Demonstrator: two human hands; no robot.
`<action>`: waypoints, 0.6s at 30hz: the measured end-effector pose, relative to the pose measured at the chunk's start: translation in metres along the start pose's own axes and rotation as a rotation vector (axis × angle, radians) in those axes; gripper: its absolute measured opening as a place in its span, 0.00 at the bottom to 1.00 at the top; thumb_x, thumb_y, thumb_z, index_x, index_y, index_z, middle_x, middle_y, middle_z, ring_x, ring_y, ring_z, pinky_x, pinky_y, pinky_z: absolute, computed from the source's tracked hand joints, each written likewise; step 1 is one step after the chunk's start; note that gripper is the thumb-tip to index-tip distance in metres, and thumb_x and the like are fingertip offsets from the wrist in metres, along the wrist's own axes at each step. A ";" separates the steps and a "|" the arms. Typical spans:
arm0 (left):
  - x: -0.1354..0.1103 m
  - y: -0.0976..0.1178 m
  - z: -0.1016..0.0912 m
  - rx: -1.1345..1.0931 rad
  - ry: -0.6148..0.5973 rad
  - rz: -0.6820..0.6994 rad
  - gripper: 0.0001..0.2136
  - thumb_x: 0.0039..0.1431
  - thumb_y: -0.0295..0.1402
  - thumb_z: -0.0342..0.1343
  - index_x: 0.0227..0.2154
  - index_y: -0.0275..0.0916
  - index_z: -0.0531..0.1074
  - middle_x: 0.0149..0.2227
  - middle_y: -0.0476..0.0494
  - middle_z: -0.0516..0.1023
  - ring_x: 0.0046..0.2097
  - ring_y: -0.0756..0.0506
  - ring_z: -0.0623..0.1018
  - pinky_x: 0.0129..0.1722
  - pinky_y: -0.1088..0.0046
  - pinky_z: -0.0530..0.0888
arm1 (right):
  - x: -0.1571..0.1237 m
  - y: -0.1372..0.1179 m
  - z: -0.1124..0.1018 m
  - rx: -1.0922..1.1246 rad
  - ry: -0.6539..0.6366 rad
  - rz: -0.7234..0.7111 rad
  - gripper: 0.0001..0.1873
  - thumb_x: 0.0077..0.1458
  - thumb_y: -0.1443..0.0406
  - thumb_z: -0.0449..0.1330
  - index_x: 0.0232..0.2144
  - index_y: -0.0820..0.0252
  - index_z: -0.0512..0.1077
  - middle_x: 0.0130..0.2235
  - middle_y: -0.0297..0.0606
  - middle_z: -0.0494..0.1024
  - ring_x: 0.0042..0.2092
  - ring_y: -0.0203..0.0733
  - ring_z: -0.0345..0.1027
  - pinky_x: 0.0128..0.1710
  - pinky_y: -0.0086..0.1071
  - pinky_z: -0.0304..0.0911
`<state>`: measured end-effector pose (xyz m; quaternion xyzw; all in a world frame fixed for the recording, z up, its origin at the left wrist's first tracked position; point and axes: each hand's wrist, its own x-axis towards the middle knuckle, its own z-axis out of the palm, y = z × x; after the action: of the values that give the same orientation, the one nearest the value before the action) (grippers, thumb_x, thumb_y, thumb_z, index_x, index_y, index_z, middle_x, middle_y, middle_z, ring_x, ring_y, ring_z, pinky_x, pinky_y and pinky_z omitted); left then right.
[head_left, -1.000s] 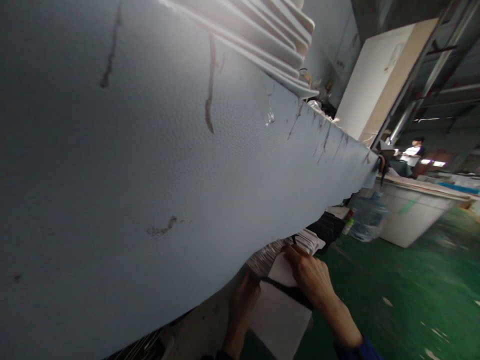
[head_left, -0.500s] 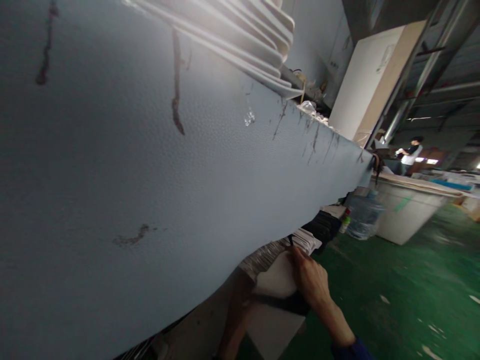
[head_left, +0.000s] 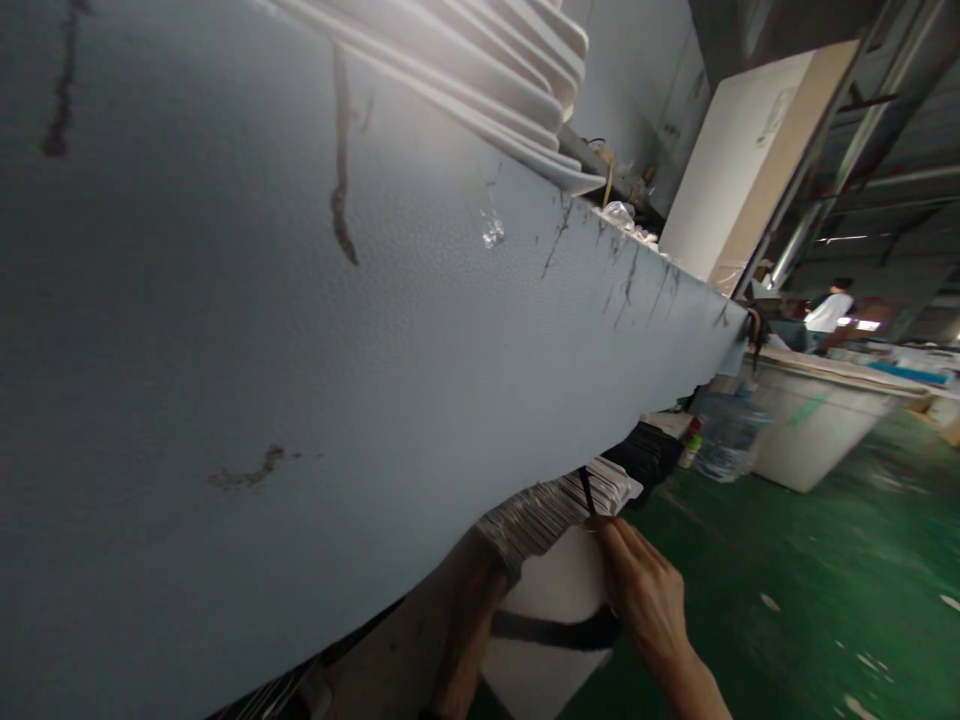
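Hands: our right hand point(head_left: 646, 592) reached up to the top right corner of the white bundle point(head_left: 559, 590), fingers point(head_left: 616, 540) fairly straight and laid against it beside the black strap point(head_left: 586, 492). We could not tell whether the tips pinched the strap.
Left hand: only our left forearm point(head_left: 463, 640) showed, in shadow against the bundle's left side. The hand itself was too dim to read, so we could not tell if it gripped anything.
Bundle: it sat just under the lower edge of the hanging grey sheet point(head_left: 300, 330), a block of thin white sheets with their fanned edges point(head_left: 536, 515) on top. A second black band point(head_left: 551, 632) crossed its face.
Handling: we judged it dense and fairly heavy for its bulk, stiff as a block but liable to slide sheet on sheet. The straps looked thin enough to bite into fingers, so a hold beneath it or flat on both sides seemed safer than the strap alone.
Around: stacked white moulded panels point(head_left: 525, 60) lay on top of the sheet. On the green floor point(head_left: 795, 570) beyond stood a water bottle point(head_left: 724, 435) and a pale tub point(head_left: 814, 425). Another person point(head_left: 829, 312) worked well apart.
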<state>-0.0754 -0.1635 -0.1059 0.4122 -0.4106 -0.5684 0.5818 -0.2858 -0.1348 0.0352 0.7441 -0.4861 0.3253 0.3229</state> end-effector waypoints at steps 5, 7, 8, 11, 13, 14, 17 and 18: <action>-0.006 0.022 -0.003 0.078 -0.136 0.036 0.23 0.60 0.46 0.61 0.52 0.34 0.76 0.59 0.33 0.75 0.64 0.37 0.70 0.68 0.50 0.59 | 0.008 0.005 0.007 -0.040 -0.092 -0.081 0.19 0.63 0.78 0.47 0.43 0.60 0.74 0.37 0.36 0.80 0.37 0.41 0.74 0.35 0.29 0.65; -0.007 0.025 -0.003 0.099 -0.174 0.037 0.25 0.59 0.45 0.60 0.54 0.33 0.75 0.62 0.31 0.72 0.65 0.37 0.70 0.67 0.53 0.60 | 0.011 0.013 0.006 -0.049 -0.100 -0.095 0.18 0.62 0.78 0.47 0.43 0.62 0.74 0.38 0.37 0.80 0.38 0.41 0.74 0.35 0.30 0.65; -0.008 0.025 -0.003 0.112 -0.180 0.037 0.26 0.59 0.45 0.59 0.55 0.32 0.75 0.62 0.31 0.71 0.65 0.37 0.70 0.67 0.54 0.62 | 0.011 0.016 0.006 -0.051 -0.100 -0.099 0.18 0.63 0.78 0.47 0.43 0.62 0.74 0.38 0.37 0.80 0.37 0.42 0.73 0.34 0.30 0.65; -0.011 0.020 -0.005 0.169 -0.139 0.057 0.24 0.62 0.45 0.55 0.52 0.32 0.76 0.61 0.30 0.73 0.63 0.36 0.72 0.65 0.54 0.63 | 0.011 0.020 0.002 -0.034 -0.093 -0.114 0.18 0.64 0.76 0.47 0.44 0.61 0.75 0.38 0.38 0.80 0.38 0.42 0.73 0.34 0.30 0.65; -0.012 0.017 -0.006 0.206 -0.087 0.079 0.21 0.63 0.44 0.55 0.50 0.32 0.78 0.58 0.30 0.75 0.61 0.36 0.73 0.65 0.53 0.62 | 0.010 0.022 0.000 -0.009 -0.087 -0.127 0.19 0.65 0.76 0.46 0.45 0.60 0.75 0.41 0.38 0.81 0.40 0.42 0.73 0.37 0.30 0.65; -0.012 0.015 -0.006 0.215 -0.064 0.084 0.20 0.63 0.42 0.56 0.49 0.32 0.78 0.57 0.30 0.76 0.61 0.36 0.74 0.65 0.52 0.62 | 0.009 0.024 0.000 0.006 -0.086 -0.125 0.20 0.64 0.75 0.46 0.45 0.59 0.76 0.42 0.39 0.82 0.41 0.42 0.73 0.38 0.30 0.66; -0.010 0.014 -0.006 0.171 -0.043 0.071 0.14 0.62 0.38 0.58 0.44 0.34 0.79 0.53 0.34 0.80 0.58 0.38 0.76 0.64 0.54 0.63 | 0.007 0.029 0.000 0.049 -0.064 -0.043 0.19 0.65 0.74 0.46 0.45 0.60 0.76 0.43 0.41 0.81 0.42 0.42 0.74 0.38 0.31 0.66; -0.009 0.013 -0.005 0.136 -0.035 0.052 0.12 0.62 0.37 0.59 0.41 0.35 0.79 0.52 0.37 0.81 0.57 0.39 0.77 0.63 0.56 0.65 | 0.006 0.031 0.001 0.067 -0.048 0.004 0.18 0.65 0.72 0.47 0.45 0.61 0.75 0.42 0.41 0.81 0.41 0.42 0.74 0.36 0.31 0.66</action>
<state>-0.0662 -0.1545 -0.0952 0.4301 -0.4689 -0.5311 0.5595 -0.3129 -0.1484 0.0450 0.7611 -0.4839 0.3244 0.2853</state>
